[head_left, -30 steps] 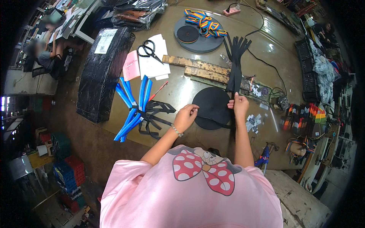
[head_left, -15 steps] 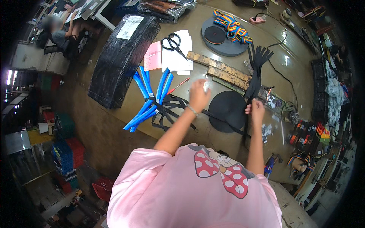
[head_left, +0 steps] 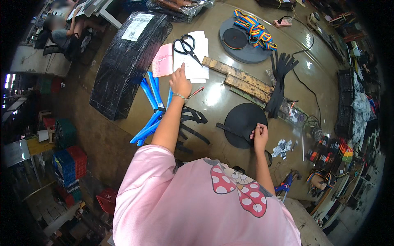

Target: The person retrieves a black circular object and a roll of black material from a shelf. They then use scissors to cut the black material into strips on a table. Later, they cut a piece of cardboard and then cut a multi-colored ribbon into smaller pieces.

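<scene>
My left hand reaches over the lower edge of the white papers, just below black-handled scissors. Its forefinger is stretched out, and no held thing shows in it. My right hand pinches a black strap over a flat black disc, which looks like a coil of webbing. One end of the strap juts past the disc's left edge. Left of my left forearm, blue strips lie crossed in a bundle. Loose black straps spread beside them, partly hidden by the arm.
A black-wrapped package and a pink paper lie left. Worn wooden bars stretch across the middle. Black strips are bunched to the right, near a cord. A grey roll bears rainbow webbing. Small white tags are scattered.
My left hand has swung left from beside the disc to the papers. The right hand has moved down and left over the disc, leaving the bunched black strips.
</scene>
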Demonstrator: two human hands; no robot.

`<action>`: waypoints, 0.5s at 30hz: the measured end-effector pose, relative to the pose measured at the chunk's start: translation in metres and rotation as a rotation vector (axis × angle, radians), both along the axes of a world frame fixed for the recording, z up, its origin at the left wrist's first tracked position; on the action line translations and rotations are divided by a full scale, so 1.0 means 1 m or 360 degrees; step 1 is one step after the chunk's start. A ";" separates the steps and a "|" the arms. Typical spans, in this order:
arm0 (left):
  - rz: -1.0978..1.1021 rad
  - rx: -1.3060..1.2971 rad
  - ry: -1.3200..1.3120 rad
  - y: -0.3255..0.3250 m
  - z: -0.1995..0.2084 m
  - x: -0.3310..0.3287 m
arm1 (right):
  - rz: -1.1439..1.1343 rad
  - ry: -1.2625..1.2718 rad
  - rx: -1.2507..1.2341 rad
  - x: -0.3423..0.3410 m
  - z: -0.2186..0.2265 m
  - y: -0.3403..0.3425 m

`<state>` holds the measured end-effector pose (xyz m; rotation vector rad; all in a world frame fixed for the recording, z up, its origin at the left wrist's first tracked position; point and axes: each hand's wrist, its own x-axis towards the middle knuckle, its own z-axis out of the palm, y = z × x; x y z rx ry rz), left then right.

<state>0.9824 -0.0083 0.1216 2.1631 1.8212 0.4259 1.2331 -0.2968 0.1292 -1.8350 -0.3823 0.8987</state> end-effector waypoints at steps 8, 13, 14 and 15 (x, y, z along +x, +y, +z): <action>-0.0003 0.0174 0.0147 -0.019 -0.011 0.005 | -0.0009 -0.0034 -0.0023 0.000 -0.003 0.002; -0.0019 0.0396 -0.0038 -0.028 -0.018 -0.004 | -0.0017 -0.0009 -0.0055 0.000 0.002 0.003; 0.0000 0.0400 -0.0119 -0.029 -0.018 -0.005 | -0.0010 -0.0037 -0.0049 0.000 0.003 0.004; 0.0021 0.0404 -0.0200 -0.030 -0.018 -0.005 | -0.0006 -0.0047 -0.0062 0.000 0.004 0.004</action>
